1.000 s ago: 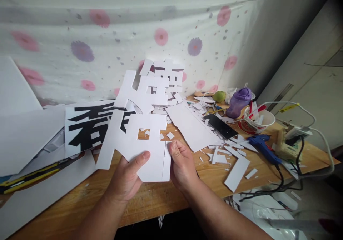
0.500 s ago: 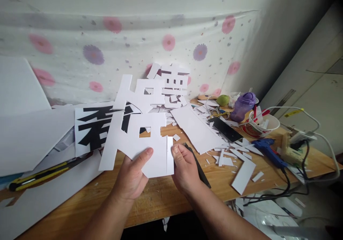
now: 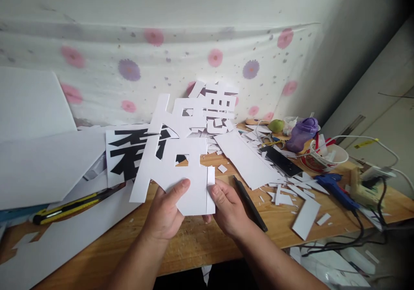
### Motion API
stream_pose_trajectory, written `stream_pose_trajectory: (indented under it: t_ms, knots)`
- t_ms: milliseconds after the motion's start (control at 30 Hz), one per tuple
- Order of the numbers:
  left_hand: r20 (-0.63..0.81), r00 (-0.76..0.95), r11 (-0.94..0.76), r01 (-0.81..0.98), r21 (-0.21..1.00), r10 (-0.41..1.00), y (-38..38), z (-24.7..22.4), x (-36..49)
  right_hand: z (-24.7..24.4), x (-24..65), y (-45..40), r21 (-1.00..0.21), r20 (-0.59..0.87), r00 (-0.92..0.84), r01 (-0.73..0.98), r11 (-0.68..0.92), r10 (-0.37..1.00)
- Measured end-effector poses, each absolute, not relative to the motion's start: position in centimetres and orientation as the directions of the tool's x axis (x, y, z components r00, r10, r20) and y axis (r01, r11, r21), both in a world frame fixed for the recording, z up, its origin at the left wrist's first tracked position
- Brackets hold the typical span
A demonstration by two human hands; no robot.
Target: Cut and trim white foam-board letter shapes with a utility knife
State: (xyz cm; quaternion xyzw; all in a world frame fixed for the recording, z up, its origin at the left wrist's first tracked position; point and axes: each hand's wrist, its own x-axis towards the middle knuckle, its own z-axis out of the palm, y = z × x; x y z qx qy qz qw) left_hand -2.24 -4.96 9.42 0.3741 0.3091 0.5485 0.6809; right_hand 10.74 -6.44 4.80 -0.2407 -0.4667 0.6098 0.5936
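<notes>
A white foam-board cut-out shaped like a written character (image 3: 189,195) is tilted up over the table's front. My left hand (image 3: 170,208) is closed on its lower left part, thumb on the face and fingers behind. At the right edge, my right hand (image 3: 228,203) pinches a narrow white strip (image 3: 211,190), marked off from the cut-out by a thin line; whether it is fully separate I cannot tell. Behind stands another white character cut-out (image 3: 223,96). A sheet with a black printed character (image 3: 124,152) lies left of the held piece, partly hidden by it.
A yellow-black utility knife (image 3: 71,208) lies at left among white boards (image 3: 32,165). On the right are a long black object (image 3: 250,206), a phone (image 3: 283,161), scissors (image 3: 271,142), a purple cup (image 3: 302,134), a tub (image 3: 333,160), and a blue glue gun (image 3: 336,190) with cables.
The view has shifted slightly, moving the scene rightward and uncovering more of the black object. My right thumb has come onto the strip's face, with a fingertip showing below it.
</notes>
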Motion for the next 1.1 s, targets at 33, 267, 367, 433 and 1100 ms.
stream_pose_trajectory:
  t_ms: [33,267,367,433,1100]
  knots:
    - [-0.015,0.202,0.121,-0.526,0.842,0.979,-5.0,9.5,-2.3,4.8,10.6,-6.5,-0.854,0.259,-0.182,-0.502,0.137,0.949]
    - [-0.029,0.397,0.240,-0.492,0.837,0.917,-5.0,9.0,-2.8,4.9,10.4,-6.6,-0.833,0.242,-0.273,-0.551,0.055,0.931]
    - [-0.022,0.315,0.188,-0.508,0.841,0.949,-4.9,8.7,-2.8,5.4,10.6,-6.4,-0.821,0.222,-0.255,-0.569,0.039,0.941]
    - [-0.019,0.187,0.118,-0.535,0.837,0.982,-4.8,8.5,-2.6,6.0,10.8,-6.1,-0.799,0.196,-0.158,-0.598,0.065,0.968]
    - [-0.130,-0.024,0.090,-0.593,0.800,0.991,-5.8,8.3,1.8,6.1,10.9,-4.7,-0.870,0.197,0.389,-0.354,0.344,0.900]
